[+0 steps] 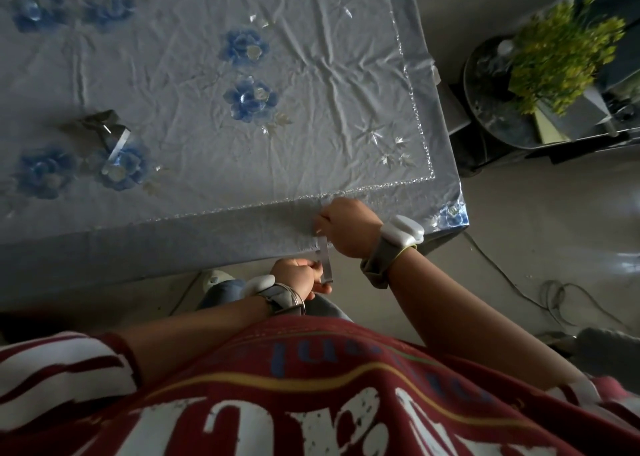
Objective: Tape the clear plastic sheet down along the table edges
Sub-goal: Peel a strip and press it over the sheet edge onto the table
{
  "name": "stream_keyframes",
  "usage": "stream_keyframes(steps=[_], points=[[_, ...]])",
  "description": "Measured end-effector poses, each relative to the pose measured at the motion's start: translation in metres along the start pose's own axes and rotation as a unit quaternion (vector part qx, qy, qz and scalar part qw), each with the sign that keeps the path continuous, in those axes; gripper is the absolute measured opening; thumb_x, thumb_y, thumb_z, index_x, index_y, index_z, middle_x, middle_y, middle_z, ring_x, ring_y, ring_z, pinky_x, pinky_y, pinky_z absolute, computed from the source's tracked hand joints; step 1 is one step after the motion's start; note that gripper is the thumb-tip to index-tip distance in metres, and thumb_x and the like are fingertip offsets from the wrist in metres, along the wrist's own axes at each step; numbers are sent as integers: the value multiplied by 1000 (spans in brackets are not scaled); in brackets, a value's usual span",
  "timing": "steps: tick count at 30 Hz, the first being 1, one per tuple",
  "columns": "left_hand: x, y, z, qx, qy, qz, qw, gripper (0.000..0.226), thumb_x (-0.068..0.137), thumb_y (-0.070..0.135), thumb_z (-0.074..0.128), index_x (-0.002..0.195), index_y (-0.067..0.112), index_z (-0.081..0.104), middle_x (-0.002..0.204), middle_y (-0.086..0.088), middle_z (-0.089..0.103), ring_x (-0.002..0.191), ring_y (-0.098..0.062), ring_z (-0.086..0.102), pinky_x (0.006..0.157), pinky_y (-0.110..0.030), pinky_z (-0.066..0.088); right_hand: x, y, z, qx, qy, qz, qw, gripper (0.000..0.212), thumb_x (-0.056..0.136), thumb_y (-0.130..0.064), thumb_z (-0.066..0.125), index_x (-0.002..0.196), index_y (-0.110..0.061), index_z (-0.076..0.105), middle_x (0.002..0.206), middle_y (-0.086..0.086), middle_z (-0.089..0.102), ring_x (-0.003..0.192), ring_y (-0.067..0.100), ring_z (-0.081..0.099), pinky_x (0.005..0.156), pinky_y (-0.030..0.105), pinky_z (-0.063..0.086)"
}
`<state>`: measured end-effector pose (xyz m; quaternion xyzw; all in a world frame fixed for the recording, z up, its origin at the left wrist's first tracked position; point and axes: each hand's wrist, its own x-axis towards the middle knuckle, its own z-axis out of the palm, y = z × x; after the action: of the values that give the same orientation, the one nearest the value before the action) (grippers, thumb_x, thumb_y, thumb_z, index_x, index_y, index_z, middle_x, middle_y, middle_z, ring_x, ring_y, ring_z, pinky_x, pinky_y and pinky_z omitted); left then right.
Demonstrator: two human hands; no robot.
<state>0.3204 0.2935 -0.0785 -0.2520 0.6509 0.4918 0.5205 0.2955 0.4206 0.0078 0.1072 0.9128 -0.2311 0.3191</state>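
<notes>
The table [173, 244] is covered by a grey-blue cloth [246, 46] printed with blue flowers, and the clear plastic sheet [311, 102] lies crumpled and glossy over the whole top, its beaded border running just inside the table's near and right edges and its margin folding down over the table's sides. At the table's near edge, close to its near right corner, a short tape strip [324, 263] hangs straight down from the draped side. The right hand [346, 225] sits against that near side with its fingers curled round the strip's upper end, holding it to the sheet where it folds over. Just below the table's edge, the left hand [298, 275] pinches the strip's lower end between thumb and fingertips, keeping it taut. Both wrists carry a white device on a grey band (the left one also has thin metal bangles). On the table top, well to the left of the hands, a dark shiny object [104, 131] rests on the sheet beside a printed flower; what it is cannot be told. On the table's right side a small pale piece [433, 69] that looks like tape sticks to the overhang. Beyond the table's right side stands a plant [561, 50] with yellow-green leaves, and cables [554, 294] trail on the floor off the table's near right corner.
</notes>
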Motion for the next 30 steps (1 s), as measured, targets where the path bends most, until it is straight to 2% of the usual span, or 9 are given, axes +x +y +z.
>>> stream_keyframes(steps=[4,6,10,14,17,20,25,28,30], points=[[6,-1,-3,6,-11,1,1000,6,80,-2,62,82,4,63,48,-5,66,39,-17,65,28,-13,33,1,-1,2,-21,6,-6,1000,30,97,-16,39,103,-2,65,90,12,59,84,25,56,79,36,48],[7,1,-2,-1,-15,-1,1000,8,82,-2,60,87,4,62,49,-3,66,38,-15,64,29,-12,34,1,-2,2,-37,18,-16,999,30,97,-18,39,99,-1,64,85,10,53,81,27,52,78,38,48],[7,3,8,-7,32,36,999,11,85,6,59,93,4,67,60,-4,66,35,-9,60,34,-16,38,2,5,1,-38,31,-38,998,31,97,-19,38,91,0,63,83,10,50,79,26,52,71,34,43],[4,-1,10,-13,96,90,991,11,84,11,63,81,9,73,42,8,64,44,-15,56,35,-16,39,0,15,7,11,56,-67,996,32,97,-20,40,87,-1,63,86,6,46,78,19,48,70,29,37],[4,-2,11,-72,95,72,990,10,83,9,64,88,4,72,61,-7,64,51,-23,53,31,-12,32,-6,26,17,67,90,-83,990,24,94,-21,46,96,-5,64,96,7,52,83,16,49,79,31,43],[4,-3,12,-102,71,60,990,11,85,7,61,85,1,70,63,-12,63,39,-18,56,32,-12,28,-8,34,23,163,158,-65,972,26,91,-15,50,116,-13,59,109,5,56,88,12,50,80,26,43],[9,-2,9,-76,43,33,996,16,90,12,55,79,17,66,43,1,66,50,-21,54,38,-17,33,-11,50,24,184,231,-45,954,26,90,-7,49,112,-11,63,108,9,59,89,16,55,78,21,42],[13,0,12,-67,53,18,996,24,92,16,52,70,19,61,38,6,63,37,-11,56,36,-13,34,-16,52,33,168,260,-49,949,25,88,-4,51,108,-7,64,105,11,60,90,20,57,75,18,39],[16,-1,15,-70,54,20,996,27,93,17,51,68,18,59,37,7,62,31,-6,54,35,-12,34,-18,53,39,173,281,-51,943,23,86,-1,53,104,-5,66,102,13,60,89,23,57,75,23,42]])
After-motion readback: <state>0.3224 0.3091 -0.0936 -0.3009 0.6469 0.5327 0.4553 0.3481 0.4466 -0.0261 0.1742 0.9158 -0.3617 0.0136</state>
